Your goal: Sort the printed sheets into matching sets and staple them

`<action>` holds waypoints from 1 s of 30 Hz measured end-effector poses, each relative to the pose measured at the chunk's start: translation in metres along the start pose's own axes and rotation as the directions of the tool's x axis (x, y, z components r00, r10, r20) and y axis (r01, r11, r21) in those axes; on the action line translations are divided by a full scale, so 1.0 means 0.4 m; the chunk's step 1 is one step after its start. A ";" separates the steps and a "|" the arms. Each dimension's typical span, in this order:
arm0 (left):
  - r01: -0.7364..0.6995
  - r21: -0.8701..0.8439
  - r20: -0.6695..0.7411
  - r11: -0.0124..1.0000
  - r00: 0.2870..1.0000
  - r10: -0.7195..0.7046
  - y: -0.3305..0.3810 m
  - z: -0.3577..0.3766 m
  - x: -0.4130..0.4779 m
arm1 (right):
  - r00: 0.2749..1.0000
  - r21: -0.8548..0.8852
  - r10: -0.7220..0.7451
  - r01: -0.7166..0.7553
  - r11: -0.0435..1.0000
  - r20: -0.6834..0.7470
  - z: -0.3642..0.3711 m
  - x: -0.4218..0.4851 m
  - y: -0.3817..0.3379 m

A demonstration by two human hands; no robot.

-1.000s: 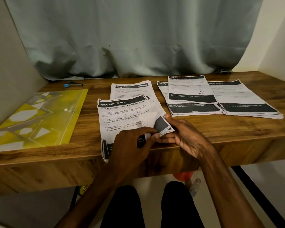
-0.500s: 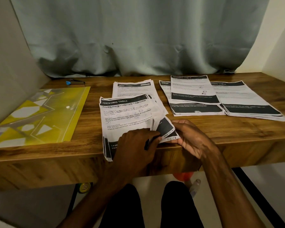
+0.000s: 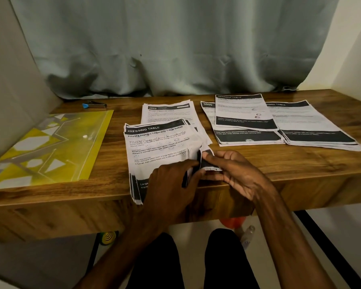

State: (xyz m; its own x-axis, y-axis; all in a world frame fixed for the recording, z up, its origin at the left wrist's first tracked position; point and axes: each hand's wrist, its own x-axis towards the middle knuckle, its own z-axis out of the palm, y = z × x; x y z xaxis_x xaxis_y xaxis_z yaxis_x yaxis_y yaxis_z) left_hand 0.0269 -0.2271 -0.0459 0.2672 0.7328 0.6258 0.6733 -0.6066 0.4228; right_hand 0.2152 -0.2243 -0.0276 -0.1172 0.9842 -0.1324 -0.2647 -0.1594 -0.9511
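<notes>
**Work surface.** The wooden table (image 3: 300,163) stands against a grey-green curtain (image 3: 175,49). All positions below are given relative to this table.

**Printed sheets.**
- Front stack (image 3: 161,147): lies at the middle of the near edge and overhangs it. The top sheet is headed "DRESSING TABLE" and titled "Pouring Skincare Lotion into Travel Bottles". Its edges are uneven, and its near right corner is lifted and curled.
- Sheets headed 2652 (image 3: 167,111): lie toward the far edge, partly covered by the front stack.
- Pile headed 3800 (image 3: 248,138): lies right of centre. A single sheet (image 3: 242,113) with a dark header and a dark footer band rests on top of it, shifted toward the far edge.
- Right-hand pile (image 3: 313,126): lies at the right end, with its left edge overlapping the pile headed 3800.

**Hands.**
- Left hand (image 3: 171,184): rests palm down on the near part of the front stack. The forefinger and thumb pinch sheets at the lifted corner. A narrow dark item shows beneath the thumb; it cannot be identified.
- Right hand (image 3: 238,174): grips the same corner from the right, thumb on top of the curled paper, fingers bent below it at the near edge.

**Other items.**
- Yellow plastic folder (image 3: 50,147): lies flat at the left end.
- Small metal tool with a blue tip (image 3: 94,105): lies at the far left, just beyond the folder.
- Clear bottle (image 3: 247,234): stands on the floor under the table.
</notes>
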 end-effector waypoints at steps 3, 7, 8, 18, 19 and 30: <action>0.048 -0.060 -0.010 0.997 0.999 -0.049 -0.003 -0.003 0.000 | 1.000 0.029 0.005 -0.005 1.000 0.000 -0.004 0.003 0.002; 0.031 -0.079 0.005 0.996 1.000 -0.031 -0.005 -0.006 0.002 | 1.000 0.022 0.000 0.000 1.000 -0.020 -0.007 0.006 0.004; 0.020 -0.076 0.003 0.997 1.000 -0.020 -0.004 -0.005 0.001 | 1.000 0.016 -0.008 0.008 1.000 -0.016 -0.008 0.006 0.005; -0.056 0.047 0.002 0.997 0.998 0.056 -0.004 0.000 -0.006 | 0.994 -0.050 -0.055 0.051 0.997 -0.090 0.005 0.012 0.009; -0.082 0.072 0.006 0.994 0.997 0.082 -0.007 0.002 -0.007 | 0.994 -0.061 -0.042 0.036 0.997 -0.100 0.008 0.013 0.003; -0.278 0.261 0.405 0.925 0.901 0.156 0.005 -0.042 0.002 | 0.986 -0.630 0.088 -0.158 0.760 -0.140 0.057 0.150 -0.098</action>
State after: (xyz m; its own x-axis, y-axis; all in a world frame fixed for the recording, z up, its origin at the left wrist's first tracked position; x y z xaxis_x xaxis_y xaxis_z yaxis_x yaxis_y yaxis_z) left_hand 0.0168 -0.2329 -0.0335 0.6254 0.6901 0.3641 0.7280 -0.6841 0.0463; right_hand 0.1966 -0.1609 0.0083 -0.0045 0.9673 -0.2534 0.4203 -0.2281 -0.8782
